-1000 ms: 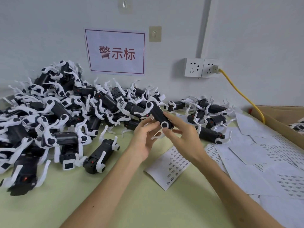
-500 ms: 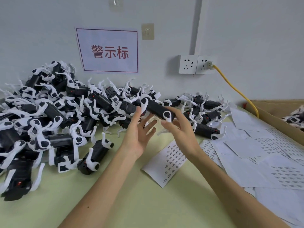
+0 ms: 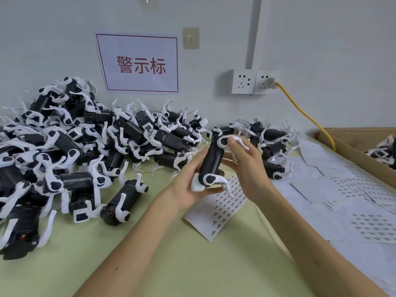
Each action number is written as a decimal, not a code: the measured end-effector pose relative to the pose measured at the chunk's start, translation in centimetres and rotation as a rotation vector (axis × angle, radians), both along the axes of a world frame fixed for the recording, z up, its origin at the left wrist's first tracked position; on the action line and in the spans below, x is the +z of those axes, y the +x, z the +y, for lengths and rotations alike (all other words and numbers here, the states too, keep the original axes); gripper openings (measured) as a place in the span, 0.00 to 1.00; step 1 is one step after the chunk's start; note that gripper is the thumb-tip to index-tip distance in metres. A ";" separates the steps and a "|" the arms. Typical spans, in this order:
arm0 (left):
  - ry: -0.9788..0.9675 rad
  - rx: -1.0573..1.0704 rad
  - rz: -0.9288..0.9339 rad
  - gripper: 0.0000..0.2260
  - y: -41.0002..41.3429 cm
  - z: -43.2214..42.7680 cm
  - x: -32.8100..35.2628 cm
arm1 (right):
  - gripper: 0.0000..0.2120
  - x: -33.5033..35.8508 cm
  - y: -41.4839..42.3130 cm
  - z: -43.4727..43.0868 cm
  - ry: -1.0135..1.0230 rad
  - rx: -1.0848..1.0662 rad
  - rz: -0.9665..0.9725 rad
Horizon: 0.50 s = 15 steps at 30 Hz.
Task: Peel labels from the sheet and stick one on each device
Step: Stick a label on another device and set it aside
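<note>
A black device with white legs (image 3: 211,163) stands nearly upright between my two hands, above the table. My left hand (image 3: 188,185) cradles its lower end from below and the left, fingers curled round the body. My right hand (image 3: 246,166) grips its upper end, fingers wrapped over a white leg. Under the hands lies a label sheet (image 3: 220,213) with rows of small printed labels. No peeled label is visible on any fingertip.
A big pile of the same black-and-white devices (image 3: 75,146) fills the left and back of the table. More devices (image 3: 272,146) lie behind my hands. Spent label sheets (image 3: 342,194) cover the right side. A cardboard box (image 3: 364,151) with devices stands far right. A yellow cable (image 3: 304,112) runs from the wall socket.
The device was lying flat, held mostly by my right hand with the left hand open beside it. It has come toward me and swung upright, and both hands now hold it.
</note>
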<state>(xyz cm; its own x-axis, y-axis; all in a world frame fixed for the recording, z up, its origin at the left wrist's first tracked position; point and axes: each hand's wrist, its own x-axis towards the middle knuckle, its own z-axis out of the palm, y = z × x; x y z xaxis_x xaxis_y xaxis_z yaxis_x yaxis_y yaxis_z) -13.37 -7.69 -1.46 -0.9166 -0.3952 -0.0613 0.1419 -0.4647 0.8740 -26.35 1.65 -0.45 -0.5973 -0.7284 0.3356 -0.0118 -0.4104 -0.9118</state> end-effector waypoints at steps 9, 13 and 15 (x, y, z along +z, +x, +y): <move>0.059 0.075 0.077 0.13 0.1 -0.8 -0.2 | 0.15 0.2 -1.1 -0.1 0.227 -0.005 0.042; 0.175 0.274 0.082 0.07 0.3 -1.9 -0.2 | 0.27 -1.2 -3.2 0.6 0.888 -0.123 0.653; 0.201 0.302 0.095 0.07 0.5 -2.3 -0.2 | 0.36 -1.8 -3.3 0.9 1.060 -0.145 0.790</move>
